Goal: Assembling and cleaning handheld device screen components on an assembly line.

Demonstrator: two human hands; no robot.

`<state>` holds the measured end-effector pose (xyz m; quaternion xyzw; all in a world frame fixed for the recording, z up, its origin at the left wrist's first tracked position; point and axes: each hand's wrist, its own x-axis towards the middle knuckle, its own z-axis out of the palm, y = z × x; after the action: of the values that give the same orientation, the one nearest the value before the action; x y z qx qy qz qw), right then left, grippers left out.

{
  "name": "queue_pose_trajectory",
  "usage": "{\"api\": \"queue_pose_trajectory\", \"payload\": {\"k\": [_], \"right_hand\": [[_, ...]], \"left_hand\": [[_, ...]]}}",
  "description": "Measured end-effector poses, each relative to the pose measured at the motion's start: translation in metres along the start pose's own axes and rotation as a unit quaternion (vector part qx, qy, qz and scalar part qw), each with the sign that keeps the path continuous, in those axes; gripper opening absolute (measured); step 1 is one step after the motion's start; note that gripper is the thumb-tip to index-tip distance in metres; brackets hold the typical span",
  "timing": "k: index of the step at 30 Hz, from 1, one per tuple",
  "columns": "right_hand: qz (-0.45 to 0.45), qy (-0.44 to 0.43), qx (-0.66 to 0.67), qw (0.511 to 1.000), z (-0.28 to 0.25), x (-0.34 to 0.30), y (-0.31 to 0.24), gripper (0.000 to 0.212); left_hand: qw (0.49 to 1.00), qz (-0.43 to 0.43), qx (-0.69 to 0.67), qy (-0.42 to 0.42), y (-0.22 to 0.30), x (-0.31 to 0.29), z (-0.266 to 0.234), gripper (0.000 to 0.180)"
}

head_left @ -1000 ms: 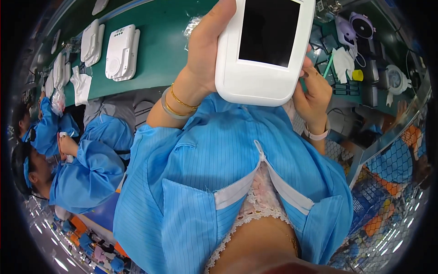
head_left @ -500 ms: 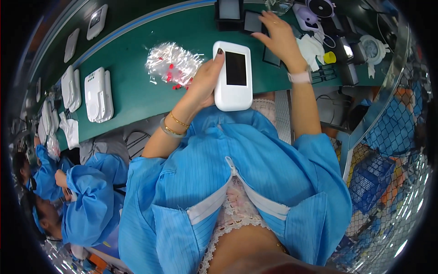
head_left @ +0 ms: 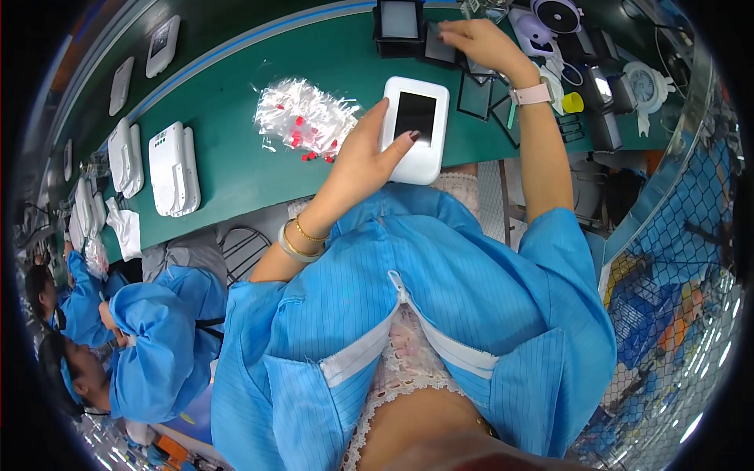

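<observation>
A white handheld device (head_left: 429, 161) with a dark rectangular screen is in my left hand (head_left: 357, 161). Its body stands over the near edge of the green table. My left thumb lies across the lower part of the screen, and the other fingers are hidden by the device. Farther off to the right, my right hand (head_left: 496, 49) reaches over the table with its fingers drawn together. The fingertips are at a dark flat panel (head_left: 440, 49); whether they pinch it or something small is hard to see. Thin black frames (head_left: 474, 97) lie below that hand.
Clear plastic bits with red tabs (head_left: 302, 114) are heaped left of the device. More white devices (head_left: 174, 169) rest farther left. Dark framed panels (head_left: 398, 22) are stacked at the back. A yellow cap (head_left: 572, 102) and purple fan (head_left: 556, 14) are at right. Co-workers sit at left.
My left hand has shifted the white device slightly right, and its thumb has moved onto the screen. My right hand has gone from spread fingers to fingers drawn together by the dark panel.
</observation>
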<state>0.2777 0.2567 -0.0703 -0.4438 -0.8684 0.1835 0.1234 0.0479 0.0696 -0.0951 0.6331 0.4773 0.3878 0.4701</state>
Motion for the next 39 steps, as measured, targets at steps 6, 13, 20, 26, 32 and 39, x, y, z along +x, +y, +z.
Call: {"api": "queue_pose_trajectory", "payload": {"k": [6, 13, 20, 26, 32, 39], "right_hand": [[-0.041, 0.397, -0.091, 0.912, -0.003, -0.004, -0.013, 0.016], [-0.316, 0.273, -0.072, 0.906, 0.018, -0.071, -0.169, 0.035], [0.003, 0.119, 0.576, 0.809, 0.025, -0.073, -0.199, 0.024], [0.021, 0.014, 0.666, 0.746, 0.024, -0.068, -0.196, 0.009], [0.018, 0.014, 0.659, 0.752, 0.028, -0.07, -0.194, 0.009], [-0.13, 0.091, 0.568, 0.808, 0.034, -0.079, -0.193, 0.016]], "left_hand": [[0.992, -0.03, -0.112, 0.054, 0.04, -0.011, -0.021, 0.037], [0.94, -0.05, -0.324, 0.1, 0.056, -0.011, -0.061, 0.031], [0.983, -0.079, -0.145, 0.077, 0.079, -0.045, -0.081, 0.016], [0.959, -0.019, -0.265, 0.103, 0.074, -0.055, -0.09, 0.02], [0.967, -0.008, -0.24, 0.082, 0.071, -0.055, -0.095, 0.021], [0.811, -0.171, -0.556, -0.059, 0.049, -0.046, -0.089, 0.019]]}}
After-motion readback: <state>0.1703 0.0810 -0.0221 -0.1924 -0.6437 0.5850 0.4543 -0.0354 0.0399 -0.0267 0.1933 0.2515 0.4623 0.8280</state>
